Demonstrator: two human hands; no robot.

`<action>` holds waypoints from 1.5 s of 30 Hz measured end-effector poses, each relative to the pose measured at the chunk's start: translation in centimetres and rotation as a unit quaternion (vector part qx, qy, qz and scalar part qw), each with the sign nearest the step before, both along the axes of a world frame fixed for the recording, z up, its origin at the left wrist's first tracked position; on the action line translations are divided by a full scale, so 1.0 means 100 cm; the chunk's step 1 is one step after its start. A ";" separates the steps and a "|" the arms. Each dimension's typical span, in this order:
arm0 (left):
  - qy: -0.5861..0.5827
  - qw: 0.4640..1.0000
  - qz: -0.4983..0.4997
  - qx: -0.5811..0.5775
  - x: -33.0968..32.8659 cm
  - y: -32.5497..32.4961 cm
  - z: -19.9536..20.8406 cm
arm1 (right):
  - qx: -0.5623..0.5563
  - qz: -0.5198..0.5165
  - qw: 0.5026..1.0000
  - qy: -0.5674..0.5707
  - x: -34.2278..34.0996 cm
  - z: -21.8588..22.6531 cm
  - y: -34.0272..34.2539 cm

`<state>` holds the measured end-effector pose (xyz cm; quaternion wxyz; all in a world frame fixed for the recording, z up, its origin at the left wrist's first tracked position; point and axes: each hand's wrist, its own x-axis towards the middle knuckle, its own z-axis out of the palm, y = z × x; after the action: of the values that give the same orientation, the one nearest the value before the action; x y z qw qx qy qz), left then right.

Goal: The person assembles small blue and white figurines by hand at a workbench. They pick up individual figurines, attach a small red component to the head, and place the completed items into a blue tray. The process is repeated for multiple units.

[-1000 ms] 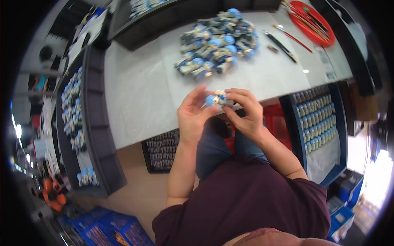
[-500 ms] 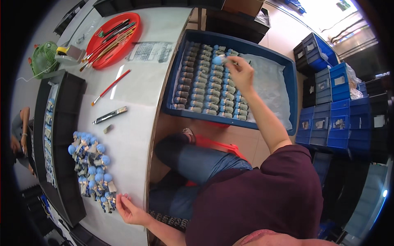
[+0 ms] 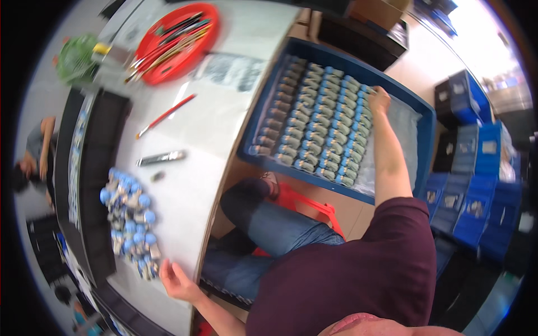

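My right hand (image 3: 380, 101) reaches to the far end of the rightmost row in a large blue tray (image 3: 421, 159). Its fingers are closed at a small blue-haired figurine (image 3: 366, 89), mostly hidden and blurred. Several rows of similar figurines (image 3: 318, 120) lie side by side on the tray's pale lining. On the white table, my left hand (image 3: 178, 281) rests with fingers apart and nothing in them. Just beyond it sits a crowded cluster of blue-haired figurines (image 3: 132, 215).
A red round tray (image 3: 212, 42) holds brushes and pens. On the table (image 3: 188, 213) lie a red brush (image 3: 166, 116) and a dark marker-like tool (image 3: 161, 158). A black bin (image 3: 101, 185) lines the far side. Blue crates (image 3: 468, 207) are stacked at right; other people work at far left.
My right hand has lowered the figurine from above the tray to the far end of the rightmost row. My left fingers have spread a little. The whole view has shifted.
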<state>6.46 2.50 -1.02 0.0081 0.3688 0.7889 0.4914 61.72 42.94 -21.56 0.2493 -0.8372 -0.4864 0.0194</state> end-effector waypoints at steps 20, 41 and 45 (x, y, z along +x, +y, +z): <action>0.124 0.982 -0.053 0.129 0.001 -0.011 0.021 | 0.199 0.796 0.529 0.218 -0.462 0.276 -0.188; -0.406 0.828 -0.133 0.363 -0.025 -0.047 0.015 | -0.189 0.537 0.426 0.703 -0.495 0.252 -0.350; -0.434 0.818 -0.112 0.360 -0.038 -0.063 0.013 | -0.226 0.593 0.441 0.635 -0.497 0.234 -0.358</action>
<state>2.63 -3.84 0.33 0.2714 0.1796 0.4242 0.8451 12.06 7.13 1.88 0.2177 -0.1248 -0.5478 0.7981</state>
